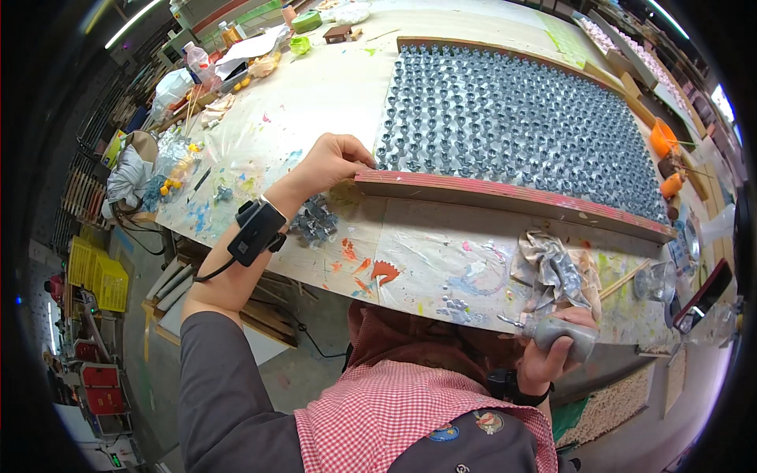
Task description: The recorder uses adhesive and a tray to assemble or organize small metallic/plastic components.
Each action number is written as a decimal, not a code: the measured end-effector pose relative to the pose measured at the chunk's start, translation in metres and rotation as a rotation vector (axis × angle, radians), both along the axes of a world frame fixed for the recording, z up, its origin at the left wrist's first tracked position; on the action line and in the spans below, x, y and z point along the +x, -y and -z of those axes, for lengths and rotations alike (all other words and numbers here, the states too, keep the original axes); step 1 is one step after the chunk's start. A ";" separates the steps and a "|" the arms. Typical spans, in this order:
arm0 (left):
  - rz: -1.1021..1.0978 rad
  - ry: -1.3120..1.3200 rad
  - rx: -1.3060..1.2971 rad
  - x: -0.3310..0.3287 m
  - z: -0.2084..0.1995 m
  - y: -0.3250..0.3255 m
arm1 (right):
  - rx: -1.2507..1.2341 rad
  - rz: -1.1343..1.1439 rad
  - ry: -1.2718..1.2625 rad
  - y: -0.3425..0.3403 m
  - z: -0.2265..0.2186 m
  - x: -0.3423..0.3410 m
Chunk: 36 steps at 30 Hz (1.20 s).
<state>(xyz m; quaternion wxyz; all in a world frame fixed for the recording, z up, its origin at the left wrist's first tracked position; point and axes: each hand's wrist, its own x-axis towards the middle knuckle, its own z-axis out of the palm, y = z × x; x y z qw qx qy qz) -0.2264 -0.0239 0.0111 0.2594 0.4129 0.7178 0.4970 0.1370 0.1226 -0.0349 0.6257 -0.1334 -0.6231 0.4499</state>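
My right hand (553, 361) is wrapped round a small squeeze bottle (574, 337) of grey paint. Its thin metal nozzle (509, 321) points left, just over the table's front edge. At the near left corner of a large board, the fingers of my left hand (339, 162) are pinched together; whatever they hold is too small or hidden. Rows of small dark grey shiny pieces (505, 118) stand on the board, bordered in front by a red-edged wooden rail (505, 195). Below my left wrist lies a loose heap of similar grey pieces (315, 220).
A paint-stained table (303, 102) carries all this. A crumpled, grey-smeared cloth (550, 264) lies near the bottle, with a clear cup (654, 281) and a phone (704, 293) at right. Bottles, bags and paper (251, 46) crowd the far left. Yellow crates (98, 268) sit on the floor.
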 end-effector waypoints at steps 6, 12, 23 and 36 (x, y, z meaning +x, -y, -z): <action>-0.059 -0.005 -0.143 0.005 -0.006 -0.002 | -0.030 -0.040 0.006 -0.001 -0.001 0.000; -0.111 -0.140 -0.169 0.014 -0.012 -0.004 | -0.060 -0.035 0.010 0.002 -0.005 0.005; -0.055 -0.089 -0.252 0.005 -0.016 -0.002 | -0.394 -0.293 -0.098 0.006 -0.007 0.015; 0.024 -0.246 -0.196 -0.005 -0.004 0.002 | -0.020 -0.150 -0.085 0.004 -0.033 0.034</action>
